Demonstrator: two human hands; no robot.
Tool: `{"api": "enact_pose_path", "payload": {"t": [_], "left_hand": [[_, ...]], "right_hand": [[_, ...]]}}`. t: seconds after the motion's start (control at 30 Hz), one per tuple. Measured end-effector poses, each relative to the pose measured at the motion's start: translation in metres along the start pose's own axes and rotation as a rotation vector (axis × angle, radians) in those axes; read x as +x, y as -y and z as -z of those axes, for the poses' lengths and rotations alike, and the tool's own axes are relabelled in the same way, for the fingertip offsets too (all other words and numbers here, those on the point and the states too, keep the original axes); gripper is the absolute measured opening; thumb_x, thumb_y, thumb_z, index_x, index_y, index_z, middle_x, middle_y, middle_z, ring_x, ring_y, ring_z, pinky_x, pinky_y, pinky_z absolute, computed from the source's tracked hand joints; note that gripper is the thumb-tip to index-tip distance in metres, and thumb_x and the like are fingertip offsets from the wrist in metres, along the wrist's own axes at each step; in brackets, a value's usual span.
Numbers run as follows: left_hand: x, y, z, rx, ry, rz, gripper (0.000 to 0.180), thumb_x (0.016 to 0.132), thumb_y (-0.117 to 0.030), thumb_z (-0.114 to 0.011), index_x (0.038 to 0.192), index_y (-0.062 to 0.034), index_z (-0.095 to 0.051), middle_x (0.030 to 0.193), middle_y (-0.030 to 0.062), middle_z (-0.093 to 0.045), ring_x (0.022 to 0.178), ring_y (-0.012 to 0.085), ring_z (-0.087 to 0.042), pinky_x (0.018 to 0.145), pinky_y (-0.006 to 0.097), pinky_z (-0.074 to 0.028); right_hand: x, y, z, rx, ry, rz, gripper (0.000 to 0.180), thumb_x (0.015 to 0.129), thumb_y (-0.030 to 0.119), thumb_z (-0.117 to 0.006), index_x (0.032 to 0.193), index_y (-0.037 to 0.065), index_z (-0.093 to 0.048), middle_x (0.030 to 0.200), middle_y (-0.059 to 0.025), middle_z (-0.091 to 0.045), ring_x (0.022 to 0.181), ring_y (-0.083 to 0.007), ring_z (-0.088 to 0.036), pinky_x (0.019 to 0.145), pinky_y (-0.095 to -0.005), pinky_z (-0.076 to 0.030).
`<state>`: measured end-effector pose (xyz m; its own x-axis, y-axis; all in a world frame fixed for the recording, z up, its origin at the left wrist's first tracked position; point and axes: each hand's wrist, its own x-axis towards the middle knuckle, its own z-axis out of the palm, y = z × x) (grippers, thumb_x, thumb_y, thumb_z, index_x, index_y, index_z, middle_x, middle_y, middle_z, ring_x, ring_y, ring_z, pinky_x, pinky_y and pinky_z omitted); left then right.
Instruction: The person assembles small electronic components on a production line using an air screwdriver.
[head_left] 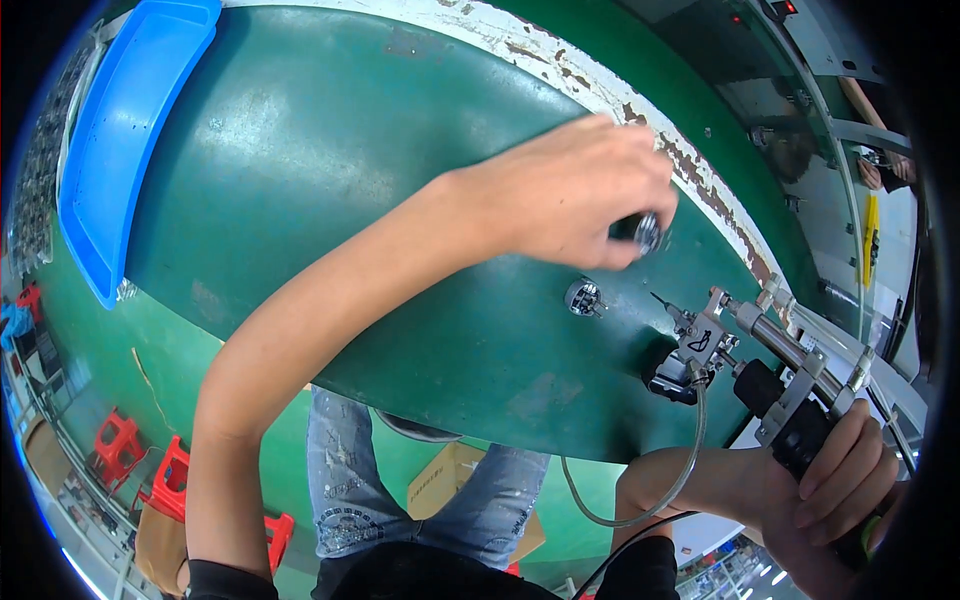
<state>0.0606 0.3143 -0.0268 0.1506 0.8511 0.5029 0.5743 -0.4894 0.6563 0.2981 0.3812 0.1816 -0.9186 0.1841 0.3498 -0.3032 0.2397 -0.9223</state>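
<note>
My left hand [605, 190] reaches across the green tabletop, fingers bent round a small round metal part [648, 234] that shows between thumb and fingertips. On the table just below it stands a similar small round metal part [583, 297] with thin pins. At the right, my right hand [845, 490] is wrapped round the black handle of a hand-held dispensing tool [705, 338]. That tool has a metal block, a thin needle tip pointing left toward the small part, and a clear hose. A dark, shiny cylindrical part [672, 376] sits beneath the block, partly hidden.
A long blue plastic tray [125, 130] lies at the table's left edge. Along the far edge runs a chipped white border [545, 60]. Beyond it, at the right, are a glass-sided machine and a yellow tool [870, 240]. A cardboard box [440, 480] and red stools [118, 443] stand below.
</note>
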Motion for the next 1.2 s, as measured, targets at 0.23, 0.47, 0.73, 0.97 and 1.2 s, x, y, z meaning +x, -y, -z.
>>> {"api": "enact_pose_path", "payload": {"t": [0.23,0.47,0.73,0.97,1.2], "left_hand": [[-0.019,-0.011,0.013,-0.118,0.236,0.069,0.023,0.076,-0.018,-0.084,0.098,-0.0144,-0.077,0.097,-0.0049,-0.066,0.103,0.0173,-0.056,0.093,0.035,-0.039],[-0.022,-0.012,0.010,-0.139,0.189,0.078,0.022,0.076,-0.017,-0.083,0.097,-0.0135,-0.078,0.095,-0.0047,-0.066,0.101,0.0174,-0.057,0.093,0.035,-0.039],[-0.025,-0.010,0.006,-0.143,0.168,0.076,0.022,0.074,-0.015,-0.084,0.096,-0.0126,-0.078,0.095,-0.0048,-0.068,0.101,0.0173,-0.057,0.093,0.035,-0.040],[-0.026,-0.011,0.007,-0.137,0.167,0.088,0.021,0.074,-0.014,-0.084,0.095,-0.0124,-0.077,0.094,-0.0045,-0.067,0.101,0.0175,-0.058,0.094,0.035,-0.040],[-0.026,-0.011,0.007,-0.145,0.162,0.076,0.021,0.074,-0.015,-0.084,0.094,-0.0123,-0.077,0.093,-0.0045,-0.067,0.101,0.0177,-0.058,0.094,0.035,-0.040]], "right_hand": [[0.009,-0.015,-0.023,0.010,-0.051,0.015,0.067,0.097,0.076,-0.043,0.118,0.013,-0.053,0.080,-0.0010,-0.047,0.063,-0.0156,-0.045,0.057,-0.0329,-0.041],[0.029,-0.016,-0.024,-0.041,-0.047,-0.155,0.060,0.103,0.066,-0.046,0.118,0.008,-0.048,0.071,-0.0071,-0.055,0.053,-0.0236,-0.057,0.050,-0.0398,-0.053],[0.027,-0.027,-0.050,-0.064,-0.280,0.008,0.057,0.104,0.065,-0.043,0.112,0.009,-0.047,0.069,-0.0053,-0.053,0.052,-0.0214,-0.055,0.047,-0.0375,-0.050],[0.027,-0.031,-0.055,-0.112,-0.265,-0.038,0.059,0.104,0.067,-0.037,0.112,0.009,-0.046,0.067,-0.0033,-0.050,0.051,-0.0192,-0.049,0.045,-0.0369,-0.048],[0.031,-0.032,-0.056,-0.079,-0.256,-0.043,0.063,0.103,0.070,-0.037,0.115,0.009,-0.048,0.068,-0.0047,-0.050,0.053,-0.0218,-0.050,0.050,-0.0378,-0.048]]}}
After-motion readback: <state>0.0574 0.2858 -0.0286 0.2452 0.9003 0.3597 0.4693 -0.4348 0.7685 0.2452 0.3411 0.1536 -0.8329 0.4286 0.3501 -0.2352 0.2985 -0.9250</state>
